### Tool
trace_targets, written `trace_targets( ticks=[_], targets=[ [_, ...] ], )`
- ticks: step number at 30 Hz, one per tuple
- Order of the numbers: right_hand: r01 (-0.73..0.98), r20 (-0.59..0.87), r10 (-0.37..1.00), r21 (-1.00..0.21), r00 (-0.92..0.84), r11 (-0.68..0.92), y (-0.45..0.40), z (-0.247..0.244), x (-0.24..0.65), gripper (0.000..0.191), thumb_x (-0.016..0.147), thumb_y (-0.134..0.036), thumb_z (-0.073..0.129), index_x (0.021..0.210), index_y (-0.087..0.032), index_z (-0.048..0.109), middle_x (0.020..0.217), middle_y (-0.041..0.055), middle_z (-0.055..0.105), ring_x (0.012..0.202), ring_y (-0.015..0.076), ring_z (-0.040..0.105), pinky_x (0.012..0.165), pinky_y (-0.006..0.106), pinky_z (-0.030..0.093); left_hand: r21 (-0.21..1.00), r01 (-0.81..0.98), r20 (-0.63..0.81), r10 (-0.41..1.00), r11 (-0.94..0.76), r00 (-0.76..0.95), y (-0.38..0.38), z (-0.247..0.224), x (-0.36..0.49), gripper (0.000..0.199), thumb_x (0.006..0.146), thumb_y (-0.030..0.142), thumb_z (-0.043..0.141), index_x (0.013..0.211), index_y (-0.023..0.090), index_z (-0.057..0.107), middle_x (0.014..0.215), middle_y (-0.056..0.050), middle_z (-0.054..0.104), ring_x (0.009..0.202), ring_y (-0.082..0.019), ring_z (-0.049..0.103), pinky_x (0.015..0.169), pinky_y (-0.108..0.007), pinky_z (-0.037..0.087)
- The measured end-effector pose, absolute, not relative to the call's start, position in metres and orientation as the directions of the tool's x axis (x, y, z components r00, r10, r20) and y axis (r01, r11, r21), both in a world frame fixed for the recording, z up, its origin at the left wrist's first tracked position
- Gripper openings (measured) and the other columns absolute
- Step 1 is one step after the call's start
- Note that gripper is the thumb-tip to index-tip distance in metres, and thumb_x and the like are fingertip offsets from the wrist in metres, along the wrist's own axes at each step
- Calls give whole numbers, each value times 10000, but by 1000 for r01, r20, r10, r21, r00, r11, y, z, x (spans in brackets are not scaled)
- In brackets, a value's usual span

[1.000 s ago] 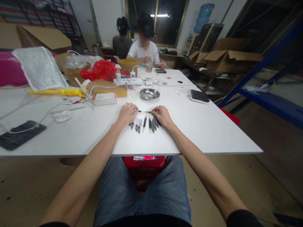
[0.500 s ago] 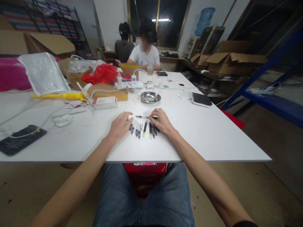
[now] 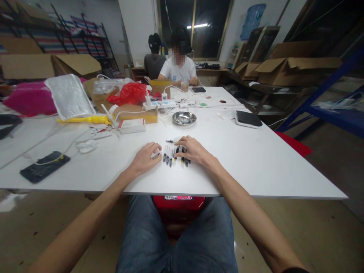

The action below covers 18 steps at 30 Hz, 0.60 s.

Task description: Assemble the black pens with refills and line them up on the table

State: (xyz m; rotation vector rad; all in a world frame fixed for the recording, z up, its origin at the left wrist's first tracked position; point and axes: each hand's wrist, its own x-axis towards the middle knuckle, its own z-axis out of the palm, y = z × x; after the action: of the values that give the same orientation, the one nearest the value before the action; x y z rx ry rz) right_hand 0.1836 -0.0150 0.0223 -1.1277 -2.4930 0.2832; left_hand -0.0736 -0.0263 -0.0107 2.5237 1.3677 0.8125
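Right hand [image 3: 191, 149] wide over pen parts [image 3: 164, 158] near tabletop [image 3: 241, 167] front edge; left hand [image 3: 145, 156], I can't tell. Likely selecting; next needs pinch.

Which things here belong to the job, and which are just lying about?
Likely the job:
slim clear-and-black plastic pen pieces, between left hand and right hand
shiny round metal dish beyond, perhaps

Likely lying about:
crumpled red plastic bag
white-and-red cardboard box
flat black rectangular object
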Motion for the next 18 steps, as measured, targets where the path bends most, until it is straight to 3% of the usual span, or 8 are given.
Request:
trace_targets(
  ticks=[5,8,12,18],
  targets=[
    [670,275,741,-315,-613,672,-16,18,182,575,834,-511,765,1291,-177,665,1183,131,635,1083,297,552,913,419,435,416,744,349,847,-523,401,-21,-13,-73,42,833,220,531,867,217,508,788,8,516,754,-181,514,711,-315,389],
    [674,281,747,-321,-603,665,-16,18,184,594,845,-525,748,1329,-199,637,1192,120,624,1091,291,541,911,402,423,415,760,335,860,-501,384,-19,-14,-72,102,809,183,513,904,218,520,750,19,509,705,-174,503,669,-308,362],
    [718,286,788,-325,-546,616,-14,23,188,445,866,-407,758,1251,-198,677,1155,109,639,1074,280,542,892,385,414,447,739,364,858,-503,364,-13,-11,-75,289,800,165,505,1062,218,613,704,34,515,650,-157,495,661,-298,377],
    [805,270,878,-358,-395,473,-12,27,194,110,898,-258,707,960,-175,744,979,92,691,938,234,577,827,342,401,613,599,550,823,-515,144,22,6,-64,429,816,179,530,1228,175,649,769,18,601,626,-116,511,621,-248,421]
  ],
)
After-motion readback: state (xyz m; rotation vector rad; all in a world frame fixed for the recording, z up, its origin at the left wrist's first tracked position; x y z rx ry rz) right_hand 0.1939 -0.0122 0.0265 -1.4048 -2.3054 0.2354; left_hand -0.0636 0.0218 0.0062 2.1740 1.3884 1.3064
